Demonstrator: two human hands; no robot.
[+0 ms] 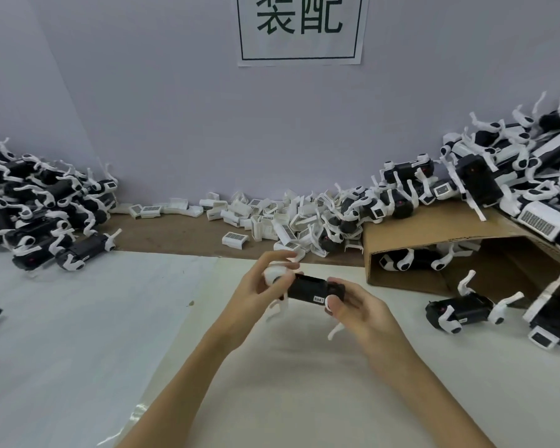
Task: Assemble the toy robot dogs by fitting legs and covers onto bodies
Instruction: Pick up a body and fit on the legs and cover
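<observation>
White sheeting [78, 318] covers the table, with heaps of toy dogs left [39, 208] and right [514, 176], the right one cut off by the frame edge. Above the sheet the right hand [359, 315] grips one end of a black body [314, 289]. The left hand [259, 286] pinches a white leg joint [274, 274] at the other end, its fingers blurred and the lower legs partly hidden.

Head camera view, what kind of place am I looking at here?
Probably a toy assembly workstation. Heaps of toy robot dogs line the table, loose white covers lie piled by the wall, a printed sign hangs above, and both hands hold a black body being fitted.
</observation>
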